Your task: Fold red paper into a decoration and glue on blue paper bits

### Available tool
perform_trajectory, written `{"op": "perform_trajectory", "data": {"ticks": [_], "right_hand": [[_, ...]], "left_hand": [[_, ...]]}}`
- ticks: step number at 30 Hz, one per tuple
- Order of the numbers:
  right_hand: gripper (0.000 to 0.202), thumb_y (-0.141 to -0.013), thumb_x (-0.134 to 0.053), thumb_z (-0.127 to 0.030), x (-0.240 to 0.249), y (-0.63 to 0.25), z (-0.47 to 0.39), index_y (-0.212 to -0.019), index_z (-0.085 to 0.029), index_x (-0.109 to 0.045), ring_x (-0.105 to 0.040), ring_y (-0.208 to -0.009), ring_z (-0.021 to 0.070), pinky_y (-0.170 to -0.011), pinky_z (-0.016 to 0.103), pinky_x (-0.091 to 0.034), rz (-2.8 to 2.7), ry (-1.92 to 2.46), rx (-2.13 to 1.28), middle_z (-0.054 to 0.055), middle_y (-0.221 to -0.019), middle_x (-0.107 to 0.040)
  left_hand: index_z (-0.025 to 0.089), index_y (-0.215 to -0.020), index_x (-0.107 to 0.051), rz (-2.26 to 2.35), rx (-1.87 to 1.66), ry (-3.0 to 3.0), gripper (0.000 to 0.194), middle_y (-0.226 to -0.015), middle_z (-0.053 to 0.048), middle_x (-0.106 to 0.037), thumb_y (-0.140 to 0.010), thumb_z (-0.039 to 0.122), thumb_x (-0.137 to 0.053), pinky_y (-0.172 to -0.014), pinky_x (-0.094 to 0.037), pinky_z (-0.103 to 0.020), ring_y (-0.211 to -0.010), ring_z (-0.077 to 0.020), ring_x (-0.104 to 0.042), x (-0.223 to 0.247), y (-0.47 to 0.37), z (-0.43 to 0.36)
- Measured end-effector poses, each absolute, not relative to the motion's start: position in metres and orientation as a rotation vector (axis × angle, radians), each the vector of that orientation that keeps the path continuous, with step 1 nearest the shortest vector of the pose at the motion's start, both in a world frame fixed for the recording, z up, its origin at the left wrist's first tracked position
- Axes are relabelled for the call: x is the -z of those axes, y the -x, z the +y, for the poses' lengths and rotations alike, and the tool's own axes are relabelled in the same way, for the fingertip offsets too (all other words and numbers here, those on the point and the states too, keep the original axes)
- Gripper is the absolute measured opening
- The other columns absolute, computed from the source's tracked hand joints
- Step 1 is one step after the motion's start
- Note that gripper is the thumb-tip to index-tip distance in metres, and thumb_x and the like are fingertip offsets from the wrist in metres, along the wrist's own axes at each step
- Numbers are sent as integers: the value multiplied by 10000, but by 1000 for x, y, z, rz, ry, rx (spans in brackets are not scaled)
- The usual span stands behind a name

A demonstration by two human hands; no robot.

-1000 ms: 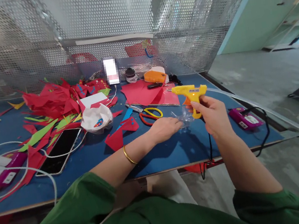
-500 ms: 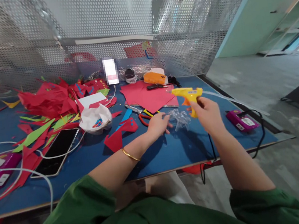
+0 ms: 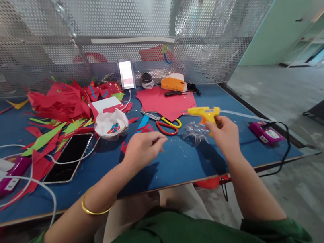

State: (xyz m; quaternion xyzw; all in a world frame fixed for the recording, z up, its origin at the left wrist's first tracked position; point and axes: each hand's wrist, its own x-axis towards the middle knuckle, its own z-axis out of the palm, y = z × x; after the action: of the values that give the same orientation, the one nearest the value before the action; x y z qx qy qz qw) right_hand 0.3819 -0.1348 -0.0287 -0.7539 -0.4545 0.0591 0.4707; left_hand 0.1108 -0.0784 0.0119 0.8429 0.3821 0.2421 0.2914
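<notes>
My right hand grips a yellow hot glue gun by its handle, the nozzle pointing left over the table and a clear glue stick trailing out of the back. Just below the gun, a crumpled-looking clear plastic piece rests on the blue tabletop. My left hand hovers to the left of it, fingers curled together; whatever may be between them is hidden. Partly behind that hand lies a folded red paper piece with blue dots. Scissors with red and yellow handles lie between the hands, farther back.
Red paper sheets lie at the back, with an orange-and-white pack behind. A paper-lined bowl holds small blue and red bits. Leftward are a phone, cables and paper scraps. A purple box sits right.
My left hand has drawn back left, away from the clear plastic piece, and its fingers have curled in. The glue gun stays in my right hand, slightly lower in view.
</notes>
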Motion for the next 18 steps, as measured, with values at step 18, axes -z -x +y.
{"op": "perform_trajectory", "data": {"ticks": [18], "right_hand": [[178, -885, -512, -271, 51, -420, -129, -1017, -210, -614, -626, -933, 253, -789, 362, -510, -1635, 1803, 580, 124, -1037, -621]], "left_hand": [[191, -905, -765, 1413, -1232, -2112, 247, -659, -9, -729, -906, 337, -566, -599, -459, -244, -588, -134, -646, 20, -51, -25]]}}
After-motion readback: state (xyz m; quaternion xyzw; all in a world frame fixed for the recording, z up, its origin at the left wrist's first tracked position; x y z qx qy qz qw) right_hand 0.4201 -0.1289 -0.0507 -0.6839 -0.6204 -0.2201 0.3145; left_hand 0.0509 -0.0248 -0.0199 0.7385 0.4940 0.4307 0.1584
